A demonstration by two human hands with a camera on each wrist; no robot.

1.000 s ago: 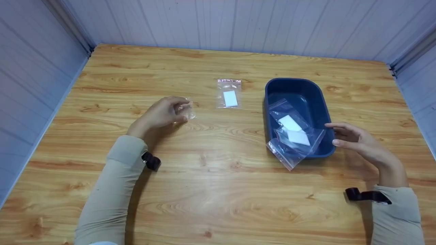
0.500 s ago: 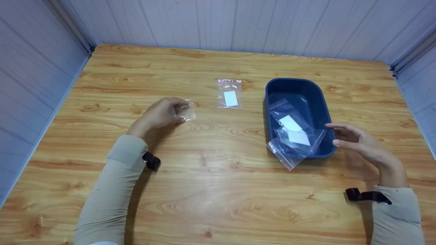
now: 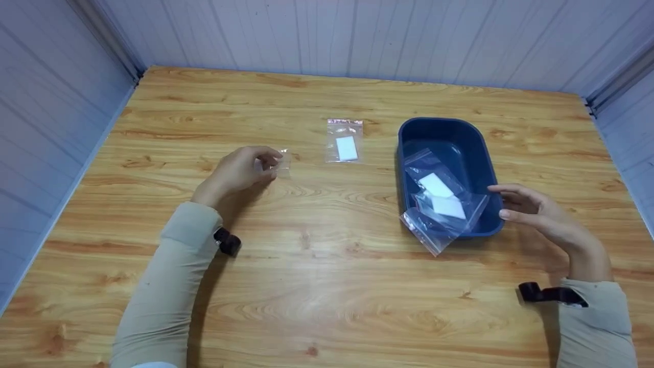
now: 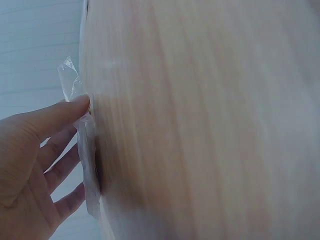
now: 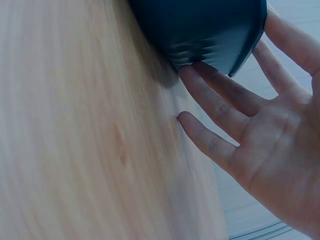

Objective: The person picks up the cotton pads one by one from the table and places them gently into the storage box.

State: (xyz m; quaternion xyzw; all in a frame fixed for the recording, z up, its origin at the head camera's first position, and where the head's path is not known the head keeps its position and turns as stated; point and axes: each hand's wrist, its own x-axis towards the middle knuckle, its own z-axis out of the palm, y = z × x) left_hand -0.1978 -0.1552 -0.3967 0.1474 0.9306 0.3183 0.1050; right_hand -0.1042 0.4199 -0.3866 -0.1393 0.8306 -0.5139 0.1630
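At the left of the table, my left hand (image 3: 239, 171) pinches a small clear plastic bag (image 3: 283, 162) close over the tabletop. In the left wrist view, the thumb tip presses the crinkled bag (image 4: 89, 170) while the other fingers lie behind it. My right hand (image 3: 557, 222) rests against the near right corner of a dark blue bin (image 3: 491, 163). Its fingers (image 5: 212, 100) are spread and only slightly bent, touching the bin's outer wall in the right wrist view. Inside the bin lie zip bags with white rectangular pieces (image 3: 448, 207); one zip bag's end (image 3: 426, 237) hangs over the near rim.
Between the left hand and the bin, another zip bag (image 3: 347, 148) with a white piece inside lies flat on the wooden table (image 3: 306, 286). White panel walls (image 3: 327, 36) close off the back and both sides.
The left thumb and fingers have drawn a little closer together, and less of the clear bag shows past them. The right hand and the bin have stayed still.
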